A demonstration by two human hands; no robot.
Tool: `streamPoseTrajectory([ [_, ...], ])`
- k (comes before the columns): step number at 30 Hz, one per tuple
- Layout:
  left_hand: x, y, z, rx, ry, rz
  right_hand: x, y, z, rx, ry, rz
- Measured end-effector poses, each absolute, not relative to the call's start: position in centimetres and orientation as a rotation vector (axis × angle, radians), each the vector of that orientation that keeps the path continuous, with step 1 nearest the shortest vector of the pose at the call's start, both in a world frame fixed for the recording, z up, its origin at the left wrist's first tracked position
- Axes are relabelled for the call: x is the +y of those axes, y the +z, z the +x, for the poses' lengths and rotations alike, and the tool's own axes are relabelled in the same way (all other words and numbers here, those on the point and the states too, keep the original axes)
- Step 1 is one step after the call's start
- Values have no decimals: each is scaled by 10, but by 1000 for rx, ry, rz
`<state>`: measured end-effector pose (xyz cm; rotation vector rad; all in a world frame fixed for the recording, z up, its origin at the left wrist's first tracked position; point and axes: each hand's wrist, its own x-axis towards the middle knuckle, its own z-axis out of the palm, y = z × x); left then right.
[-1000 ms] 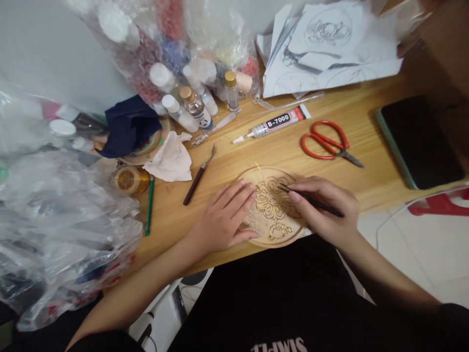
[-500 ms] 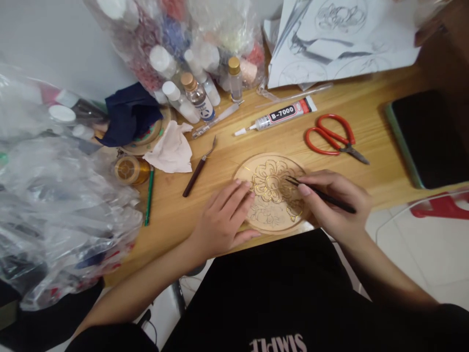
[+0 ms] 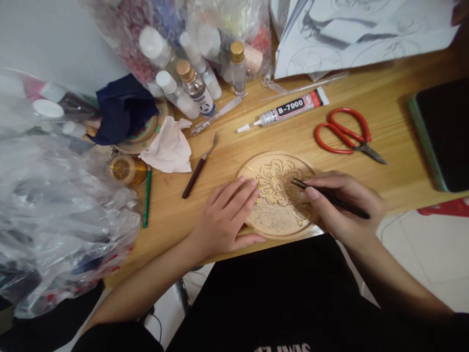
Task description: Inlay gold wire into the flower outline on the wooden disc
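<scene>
A round wooden disc point(image 3: 273, 220) with a flower drawing lies near the table's front edge, part of its outline laid in gold wire. My left hand point(image 3: 229, 212) rests flat on the disc's left side, fingers stretched out. Pinched in my right hand point(image 3: 351, 208) are black tweezers point(image 3: 330, 196), their tips over the flower's right petals. Whether the tips hold anything is too small to tell. Beyond the disc lie a B-7000 glue tube point(image 3: 289, 110) and red-handled scissors point(image 3: 348, 134). A dark-handled tool with a bent metal tip point(image 3: 198, 171) lies to the left.
At left are a spool of gold wire point(image 3: 126, 169), a green pencil point(image 3: 147, 198), a crumpled white cloth point(image 3: 170, 146) and plastic bags point(image 3: 66, 205). Small bottles point(image 3: 198, 90) stand at the back. Printed sketches point(image 3: 337, 44) lie back right, a dark phone-like device point(image 3: 447, 137) far right.
The view has shifted slightly, so the table items sit a little differently in the picture. Both hands keep nearly the same place on and over the disc, the tweezers still in my right hand.
</scene>
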<state>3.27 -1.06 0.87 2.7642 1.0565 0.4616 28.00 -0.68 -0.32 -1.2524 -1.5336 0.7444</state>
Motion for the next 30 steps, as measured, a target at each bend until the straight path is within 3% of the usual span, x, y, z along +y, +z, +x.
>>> streamPoseTrajectory([
  [19,-9,10,33,1042,398,2758,-14,19,267,-1600,707,-1383],
  [30,-10,7,34,1058,486,2730,1,27,232,-1797,857,-1400],
])
